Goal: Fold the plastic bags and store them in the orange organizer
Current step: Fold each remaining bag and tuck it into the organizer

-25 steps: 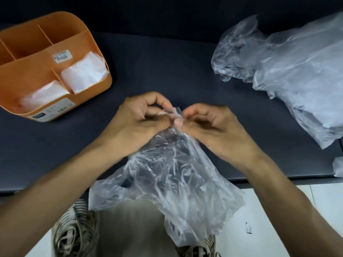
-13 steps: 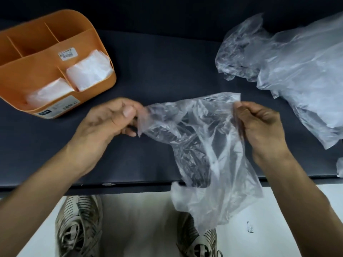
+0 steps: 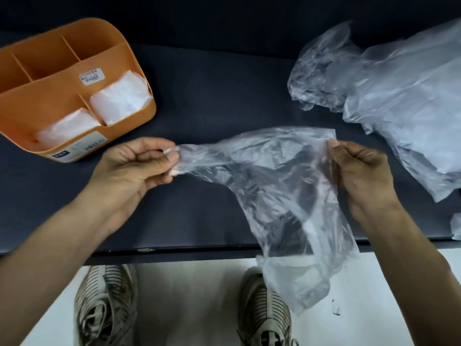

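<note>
Both hands pinching a clear bag stretched above the table.

Left hand (image 3: 134, 168) pinches one corner of the plastic bag (image 3: 274, 186) in its grip; right hand (image 3: 361, 176) pinches the other corner, the bag hanging past the table (image 3: 212, 96) edge. Orange organizer (image 3: 50, 96) sits far left, folded bags (image 3: 119, 98) in two front compartments. Loose bags (image 3: 399, 96) lie right.

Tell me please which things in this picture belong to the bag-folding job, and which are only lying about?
Belong to the job:
- clear bag, pinched by left hand and right hand
- orange organizer with two folded bags in its front compartments
- pile of loose bags on the dark table

Only lying about:
- shoes on the floor
</note>
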### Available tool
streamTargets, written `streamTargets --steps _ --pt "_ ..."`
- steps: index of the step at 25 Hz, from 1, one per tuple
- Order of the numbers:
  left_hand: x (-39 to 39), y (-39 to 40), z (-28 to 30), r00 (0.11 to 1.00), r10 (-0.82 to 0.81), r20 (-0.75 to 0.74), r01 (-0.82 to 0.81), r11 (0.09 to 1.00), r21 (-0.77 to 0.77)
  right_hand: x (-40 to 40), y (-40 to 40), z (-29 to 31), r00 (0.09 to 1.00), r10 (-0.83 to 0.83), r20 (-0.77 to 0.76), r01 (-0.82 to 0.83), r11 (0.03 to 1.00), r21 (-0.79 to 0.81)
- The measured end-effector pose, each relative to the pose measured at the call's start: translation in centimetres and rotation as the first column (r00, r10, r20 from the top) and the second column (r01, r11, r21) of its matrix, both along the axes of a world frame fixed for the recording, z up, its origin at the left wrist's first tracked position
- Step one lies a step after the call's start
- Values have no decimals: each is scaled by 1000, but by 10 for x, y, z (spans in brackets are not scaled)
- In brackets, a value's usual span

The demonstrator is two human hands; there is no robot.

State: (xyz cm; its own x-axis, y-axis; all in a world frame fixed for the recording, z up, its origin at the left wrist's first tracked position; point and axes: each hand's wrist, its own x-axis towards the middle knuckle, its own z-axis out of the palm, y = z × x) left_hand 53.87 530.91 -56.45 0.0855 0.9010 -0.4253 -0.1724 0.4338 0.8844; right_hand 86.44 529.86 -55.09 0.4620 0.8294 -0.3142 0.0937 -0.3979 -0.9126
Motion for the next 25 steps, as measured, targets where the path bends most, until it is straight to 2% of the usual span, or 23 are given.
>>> streamTargets --steps 4,10,12,14,17,20,22,25 --pt "-21 9 -11 988 76 -138 -68 996 61 16 4 -7 998 -9 62 15 996 -91" --pt "-10 19 -16 960 124 -250 -89 985 146 11 17 -10 994 -49 99 59 993 -102" --pt "-7 16 -15 916 197 -351 -118 965 232 7 23 -7 992 -91 91 102 988 -120" --pt "-1 6 -8 855 220 -470 -50 936 347 4 24 0 994 -108 12 108 983 -147" --pt "19 -18 12 853 36 -520 166 927 337 6 13 7 995 -92 -42 86 988 -129" --pt "36 -35 29 824 -236 -516 378 906 189 14 -22 10 984 -172 56 178 975 -132" --pt "40 -42 33 816 -330 -474 426 898 109 17 -54 12 988 -140 65 151 965 -214" --pt "45 -49 32 829 -389 -401 419 908 -13 8 -93 19 999 -49 8 49 947 -318"
